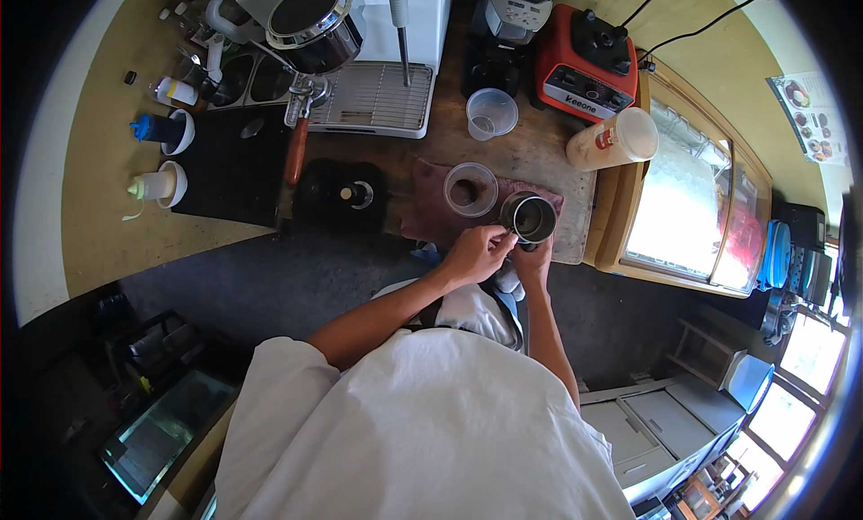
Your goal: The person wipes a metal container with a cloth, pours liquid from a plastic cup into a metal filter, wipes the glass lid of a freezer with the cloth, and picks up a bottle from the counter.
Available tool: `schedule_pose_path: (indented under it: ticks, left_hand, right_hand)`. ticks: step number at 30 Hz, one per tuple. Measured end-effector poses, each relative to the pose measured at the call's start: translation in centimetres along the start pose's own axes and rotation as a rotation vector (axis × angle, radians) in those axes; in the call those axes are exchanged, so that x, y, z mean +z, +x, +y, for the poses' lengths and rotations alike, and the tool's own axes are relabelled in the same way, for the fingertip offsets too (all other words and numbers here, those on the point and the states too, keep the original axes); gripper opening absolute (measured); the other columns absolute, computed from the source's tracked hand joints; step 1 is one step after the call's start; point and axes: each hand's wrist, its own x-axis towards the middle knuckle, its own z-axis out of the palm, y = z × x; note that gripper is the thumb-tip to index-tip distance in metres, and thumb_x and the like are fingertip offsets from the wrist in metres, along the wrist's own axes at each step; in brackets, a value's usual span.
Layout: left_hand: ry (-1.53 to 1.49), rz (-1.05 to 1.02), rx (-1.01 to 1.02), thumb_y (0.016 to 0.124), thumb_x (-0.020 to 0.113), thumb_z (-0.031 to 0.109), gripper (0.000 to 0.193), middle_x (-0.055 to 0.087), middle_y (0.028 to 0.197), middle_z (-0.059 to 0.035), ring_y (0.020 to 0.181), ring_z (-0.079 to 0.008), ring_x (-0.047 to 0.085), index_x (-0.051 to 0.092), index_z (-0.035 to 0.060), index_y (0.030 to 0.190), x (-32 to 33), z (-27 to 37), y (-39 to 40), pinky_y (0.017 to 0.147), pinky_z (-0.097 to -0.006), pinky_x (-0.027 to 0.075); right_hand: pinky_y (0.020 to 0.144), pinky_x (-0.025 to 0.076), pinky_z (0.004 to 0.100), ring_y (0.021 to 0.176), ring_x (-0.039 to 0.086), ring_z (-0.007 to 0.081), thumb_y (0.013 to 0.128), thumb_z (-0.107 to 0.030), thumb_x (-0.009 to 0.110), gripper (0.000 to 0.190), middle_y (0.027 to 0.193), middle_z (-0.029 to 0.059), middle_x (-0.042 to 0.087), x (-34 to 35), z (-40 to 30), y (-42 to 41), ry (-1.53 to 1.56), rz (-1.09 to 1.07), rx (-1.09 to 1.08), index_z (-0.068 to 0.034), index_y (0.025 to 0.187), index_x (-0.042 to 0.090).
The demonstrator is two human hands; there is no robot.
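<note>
Over the near edge of the wooden counter I hold a stainless steel pitcher (pixel 534 220), its open mouth facing up towards me. My right hand (pixel 534 260) grips it from the near side, partly hidden below it. The thumb and fingers of my left hand (pixel 480 252) pinch at its near left rim; whether something thin is also between them is too small to tell. Just left of the pitcher, a clear plastic cup (pixel 470 198) with a little dark brown stuff at its bottom stands on a reddish-brown cloth (pixel 431 203). A second clear cup (pixel 491 119) stands farther back.
Behind are an espresso machine drip tray (pixel 377 102), a grinder (pixel 516 14), a red blender base (pixel 586 68) and a plastic jar (pixel 610 142). A portafilter with a wooden handle (pixel 296 149) juts out left, near a tamper (pixel 357 194) on a black mat. A glass-fronted cabinet (pixel 681 190) stands right.
</note>
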Motion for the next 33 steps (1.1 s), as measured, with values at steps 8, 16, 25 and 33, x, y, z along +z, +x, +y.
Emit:
schedule_pose_path:
  ticks: [8, 16, 25, 33]
  left_hand:
    - [-0.029, 0.009, -0.002, 0.097, 0.061, 0.023, 0.028, 0.072, 0.081, -0.0134, 0.076, -0.0177, 0.072, 0.067, -0.0043, 0.095, 0.4, -0.9, 0.3, 0.065, -0.0309, 0.053]
    - [-0.122, -0.039, -0.079, 0.096, 0.063, 0.026, 0.029, 0.071, 0.075, -0.0121, 0.067, -0.0138, 0.07, 0.063, -0.0009, 0.105, -0.1, 0.1, 0.1, 0.06, -0.0292, 0.052]
    - [0.187, 0.238, 0.251, 0.088, 0.073, 0.026, 0.038, 0.063, 0.057, -0.0056, 0.048, -0.0125, 0.06, 0.061, 0.0022, 0.115, -4.1, 2.8, -1.9, 0.054, -0.0296, 0.05]
    - [0.669, 0.26, 0.363, 0.07, 0.086, 0.031, 0.105, 0.038, 0.142, -0.0227, 0.133, -0.0408, 0.038, 0.024, 0.0126, 0.153, -7.6, 0.3, 1.3, 0.112, -0.0479, 0.034]
  right_hand:
    - [0.092, 0.043, 0.0468, 0.105, 0.054, 0.038, 0.067, -0.019, 0.08, 0.058, 0.108, 0.0172, 0.057, 0.0, -0.1, 0.1, 0.008, 0.008, -0.02, -0.005, 0.118, 0.055]
    - [0.09, 0.044, 0.0471, 0.105, 0.055, 0.0373, 0.066, -0.02, 0.082, 0.059, 0.108, 0.0159, 0.058, 0.0, -0.5, 0.1, -0.021, 0.008, -0.028, -0.005, 0.117, 0.056]
    - [0.089, 0.044, 0.0474, 0.103, 0.056, 0.0376, 0.063, -0.019, 0.082, 0.058, 0.105, 0.0165, 0.06, -0.1, -0.7, 0.5, 0.008, 0.035, -0.062, -0.006, 0.114, 0.058]
    - [0.09, 0.046, 0.0463, 0.104, 0.058, 0.0381, 0.063, -0.012, 0.081, 0.057, 0.109, 0.0174, 0.061, -0.6, -1.4, 0.6, -0.003, 0.002, -0.003, -0.005, 0.115, 0.059]
